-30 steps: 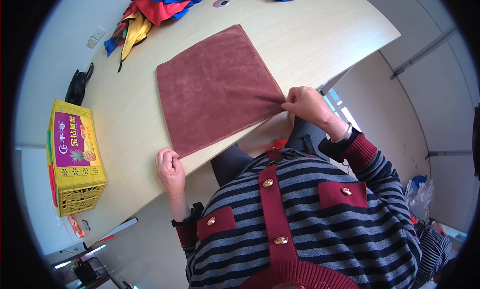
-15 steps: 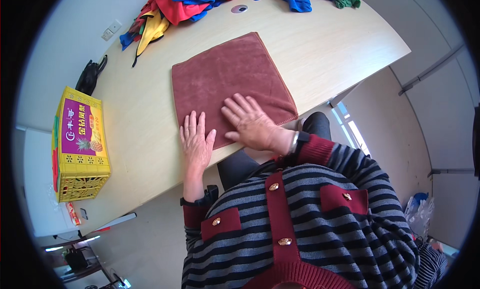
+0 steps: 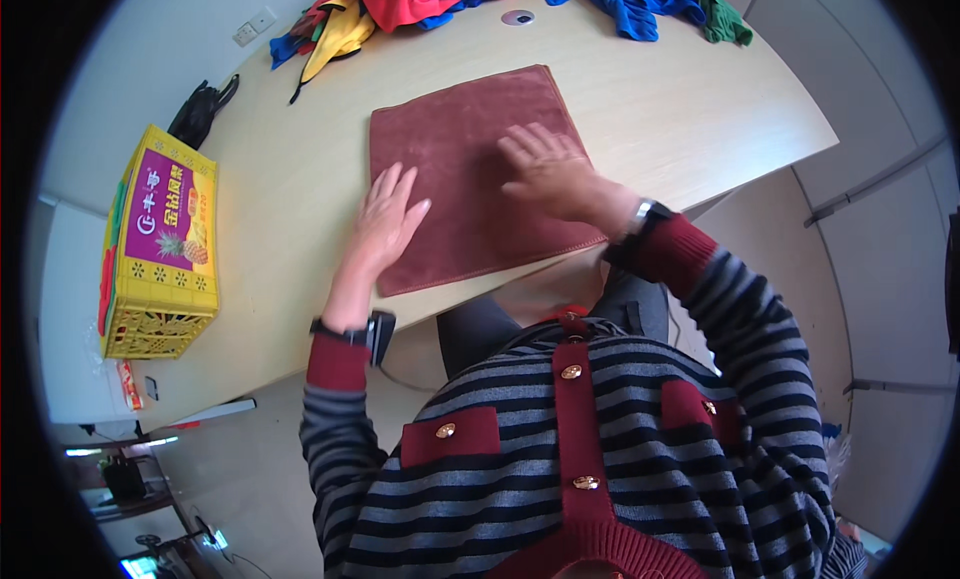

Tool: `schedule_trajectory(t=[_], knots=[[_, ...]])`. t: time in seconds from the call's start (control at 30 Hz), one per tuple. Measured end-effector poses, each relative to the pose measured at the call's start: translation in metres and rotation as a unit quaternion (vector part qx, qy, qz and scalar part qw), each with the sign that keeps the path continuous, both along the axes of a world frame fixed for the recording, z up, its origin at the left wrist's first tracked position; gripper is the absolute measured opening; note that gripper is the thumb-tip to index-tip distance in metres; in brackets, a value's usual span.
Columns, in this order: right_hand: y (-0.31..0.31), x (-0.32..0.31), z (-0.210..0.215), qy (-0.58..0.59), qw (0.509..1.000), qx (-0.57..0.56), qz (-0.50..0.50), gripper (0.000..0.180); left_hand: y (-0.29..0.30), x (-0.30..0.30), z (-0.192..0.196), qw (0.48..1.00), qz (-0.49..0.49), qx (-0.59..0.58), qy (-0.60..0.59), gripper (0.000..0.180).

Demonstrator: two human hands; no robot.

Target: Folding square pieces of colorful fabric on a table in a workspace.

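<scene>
On the pale wood-grain bench point(image 3: 690, 119), your square reddish-brown suede-like cloth point(image 3: 463, 174) lies spread nearly flat; laying out looks mostly done, perhaps slight smoothing left. Over it, your left hand point(image 3: 385, 221) and right hand point(image 3: 556, 179) each have a wide, empty grip.

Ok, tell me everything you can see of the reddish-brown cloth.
The reddish-brown cloth is roughly square, with a soft, suede-like, slightly mottled surface and stitching along its edges. It lies spread mostly flat on the pale wood-look table, its near side close to the front edge. The open left hand and open right hand are over it; whether either presses on it is unclear. Its underside is hidden.
</scene>
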State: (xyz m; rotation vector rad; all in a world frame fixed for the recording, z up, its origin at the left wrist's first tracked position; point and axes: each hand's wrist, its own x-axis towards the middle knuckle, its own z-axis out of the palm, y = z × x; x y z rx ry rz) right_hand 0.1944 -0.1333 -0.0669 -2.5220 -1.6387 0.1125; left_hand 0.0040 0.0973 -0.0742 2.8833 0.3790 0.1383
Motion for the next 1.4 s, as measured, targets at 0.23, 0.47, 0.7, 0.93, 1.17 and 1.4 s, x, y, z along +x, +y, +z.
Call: schedule_trajectory(t=[0.23,0.47,0.7,0.93,1.17,1.4], knots=[[0.032,-0.025,-0.032,0.002,0.995,0.012,0.098,0.072,0.024,0.047,-0.045,0.997,-0.001,0.08,-0.003,0.064],[-0.026,0.045,-0.054,-0.041,0.997,0.063,-0.025,0.072,0.027,0.051,-0.046,0.987,-0.018,0.1,-0.126,0.048],[-0.035,0.042,-0.049,-0.028,0.993,0.075,-0.089,0.07,0.011,0.104,-0.019,0.983,-0.027,-0.023,-0.181,0.014],[-0.043,0.04,-0.048,-0.026,0.991,0.1,-0.089,0.067,0.009,0.127,-0.026,0.985,-0.038,0.049,-0.161,0.004],[-0.041,0.042,-0.044,-0.024,0.992,0.1,-0.079,0.065,0.042,0.108,-0.025,0.944,-0.019,-0.074,-0.32,0.004],[-0.035,0.048,-0.044,-0.036,0.989,0.13,-0.063,0.061,0.063,-0.122,0.002,0.835,0.29,-0.278,-0.377,0.009]])
